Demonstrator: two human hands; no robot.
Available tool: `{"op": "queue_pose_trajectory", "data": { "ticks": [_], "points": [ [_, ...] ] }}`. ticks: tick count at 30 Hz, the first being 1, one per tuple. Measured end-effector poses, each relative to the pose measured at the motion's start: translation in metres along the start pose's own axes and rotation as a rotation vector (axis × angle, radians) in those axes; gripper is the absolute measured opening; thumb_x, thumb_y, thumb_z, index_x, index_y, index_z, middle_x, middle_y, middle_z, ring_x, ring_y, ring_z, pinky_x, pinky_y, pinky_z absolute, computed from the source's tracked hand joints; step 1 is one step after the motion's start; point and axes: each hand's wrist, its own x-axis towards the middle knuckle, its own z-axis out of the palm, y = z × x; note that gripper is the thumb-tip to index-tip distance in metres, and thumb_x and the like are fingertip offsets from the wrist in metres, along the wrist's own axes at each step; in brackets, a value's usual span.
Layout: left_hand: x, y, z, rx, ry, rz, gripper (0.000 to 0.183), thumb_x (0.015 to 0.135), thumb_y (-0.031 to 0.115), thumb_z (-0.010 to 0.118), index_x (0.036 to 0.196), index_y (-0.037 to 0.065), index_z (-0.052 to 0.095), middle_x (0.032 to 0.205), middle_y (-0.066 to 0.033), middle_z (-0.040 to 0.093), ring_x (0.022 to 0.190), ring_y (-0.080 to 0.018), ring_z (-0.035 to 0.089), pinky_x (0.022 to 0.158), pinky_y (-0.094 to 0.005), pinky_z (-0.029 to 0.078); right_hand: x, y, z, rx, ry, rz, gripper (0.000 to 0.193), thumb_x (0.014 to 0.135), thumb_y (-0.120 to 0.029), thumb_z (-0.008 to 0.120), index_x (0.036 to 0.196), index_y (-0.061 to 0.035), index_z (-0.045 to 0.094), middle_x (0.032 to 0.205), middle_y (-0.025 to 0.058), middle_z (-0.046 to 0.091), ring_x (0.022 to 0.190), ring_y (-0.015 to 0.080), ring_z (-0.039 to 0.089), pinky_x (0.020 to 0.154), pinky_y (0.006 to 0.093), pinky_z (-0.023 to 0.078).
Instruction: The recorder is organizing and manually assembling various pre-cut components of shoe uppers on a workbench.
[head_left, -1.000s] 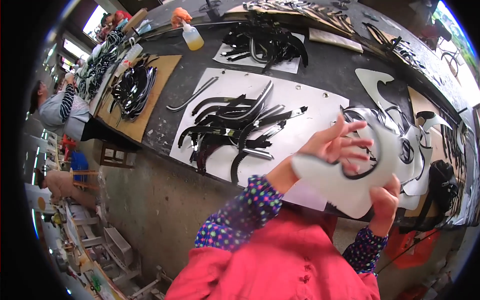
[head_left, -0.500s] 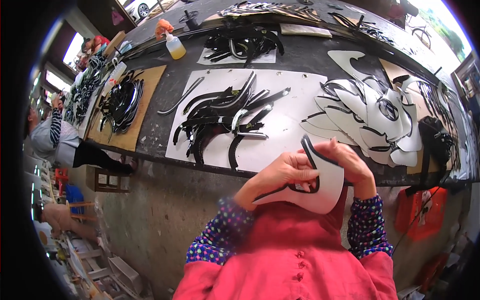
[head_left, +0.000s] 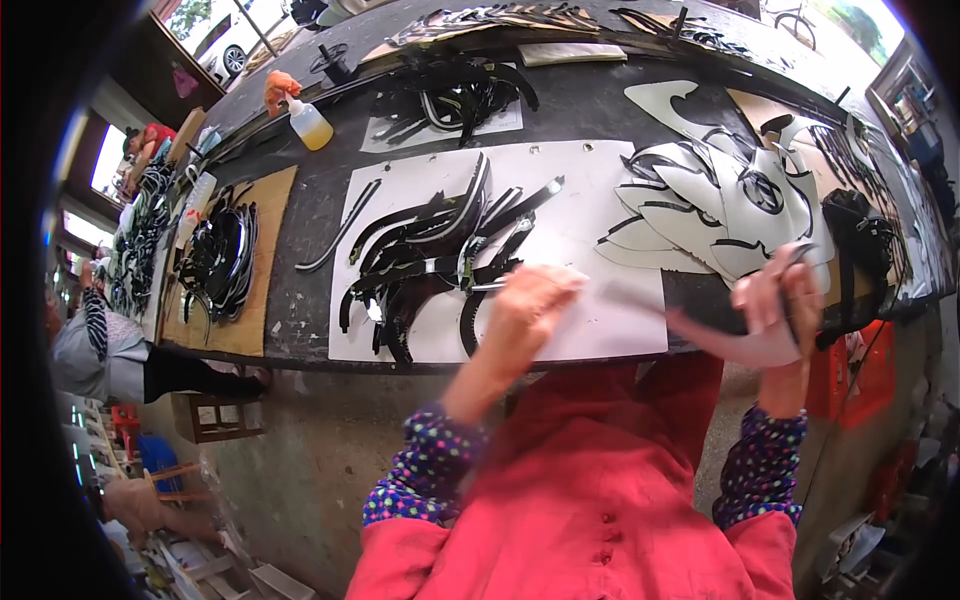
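My right hand [head_left: 775, 300], at the right front of the table, grips a white curved panel [head_left: 752, 347] with a dark edge; motion blurs both. Beneath and beyond that hand spreads a heap of similar white panels [head_left: 690, 208] with black edging. Over the white sheet [head_left: 595, 335] hovers my left hand [head_left: 535, 300], its fingers curled together and smeared. Whatever it may be pinching cannot be made out. Just left of it, black curved strips [head_left: 415, 260] with pale edges lie in a loose pile on the sheet, partly hidden by the hand.
A bottle of yellow liquid [head_left: 310, 125] stands at the back left. More black strips lie on brown cardboard [head_left: 275, 230] and on a farther white sheet [head_left: 380, 135]. A red crate [head_left: 868, 385] is below the table's right end. Another person [head_left: 105, 340] is at the left.
My hands have separated. The right one carried the white panel rightward to the heap; the left let go of the panel and moved left toward the black strips. The view has shifted slightly.
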Motion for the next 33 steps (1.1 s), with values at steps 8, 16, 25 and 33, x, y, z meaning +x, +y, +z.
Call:
{"op": "queue_pose_trajectory", "data": {
  "ticks": [8, 16, 25, 33],
  "points": [
    [-0.033, -0.075, -0.044, 0.709, 0.017, 0.153, 0.027, 0.083, 0.013, 0.066, 0.11, 0.01, 0.07, 0.114, -0.0032, 0.068, 0.109, -0.0195, 0.061, 0.097, -0.0356, 0.043, 0.058, 0.049, 0.046, -1.204, -0.107, -0.104, 0.018, 0.094, -0.014, 0.062, 0.105, -0.0006, 0.06, 0.086, 0.0151, 0.064, 0.073, 0.0216, 0.065, 0.067, 0.0302, 0.05],
    [-0.033, -0.07, -0.083, 0.773, 0.069, 0.087, 0.032, 0.079, 0.003, 0.061, 0.108, 0.009, 0.071, 0.116, -0.0028, 0.068, 0.111, -0.0195, 0.059, 0.095, -0.0371, 0.041, 0.071, 0.146, 0.007, -1.419, -0.479, -0.437, 0.016, 0.089, -0.014, 0.067, 0.098, -0.005, 0.058, 0.075, 0.0114, 0.066, 0.066, 0.0291, 0.064, 0.062, 0.0377, 0.051],
    [-0.02, -0.025, -0.001, 0.602, 0.017, 0.093, 0.031, 0.076, 0.009, 0.065, 0.106, 0.002, 0.069, 0.103, -0.0063, 0.061, 0.095, -0.0212, 0.059, 0.084, -0.0347, 0.047, 0.084, 0.148, 0.004, -1.251, -0.261, -0.157, 0.015, 0.09, -0.01, 0.067, 0.099, -0.0003, 0.062, 0.075, 0.0106, 0.066, 0.062, 0.022, 0.063, 0.057, 0.0302, 0.048],
    [-0.015, -0.027, -0.003, 0.349, -0.066, 0.135, 0.037, 0.069, -0.001, 0.067, 0.105, 0.0, 0.07, 0.098, -0.009, 0.065, 0.088, -0.0242, 0.063, 0.075, -0.0352, 0.053, 0.067, 0.084, 0.018, -0.949, -0.256, 0.468, 0.009, 0.091, -0.004, 0.061, 0.098, 0.0009, 0.064, 0.08, 0.0082, 0.064, 0.068, 0.017, 0.061, 0.062, 0.0277, 0.047]
  ]
}}
